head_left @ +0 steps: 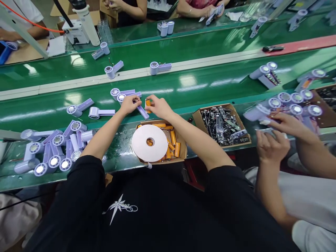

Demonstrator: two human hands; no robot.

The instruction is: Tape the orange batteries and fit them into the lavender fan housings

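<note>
Heaped purple housings (58,140): lay overlapping on the green bench (115,148); numbered roughly ten, too tangled for an exact count.
Loose housings (74,110): lay apart on the green belt (199,87), two in number.
Far housings (110,72): numbered three, one on the far belt and two at the pale divider (86,81).
Paired housings (114,92): lay just beside the left hand, two visible.
Left hand (130,105): bent, with fingertips drawn together over the handle; could not be told whether pinching it or something small.
Slim purple handle (143,112): slanted out from beneath the left fingers, between the hands, on the belt; seemed light, stiff and slightly slippery, best held along both side walls, clear of the open channel.
Orange cell (148,103): numbered one, beside the handle; seemed small, firm and dense, best pinched around the middle, safe from denting.
Right hand (160,106): grasped the orange cell between thumb and fingers.
White roll (141,141): numbered one, flat over the carton (184,151).
Spare orange cells (177,149): showed roughly nine, partly hidden.
Box of electronic parts (220,122): numbered one, too jumbled inside for counting.
Co-worker's hands (273,145): numbered two, near about seven housings.
</note>
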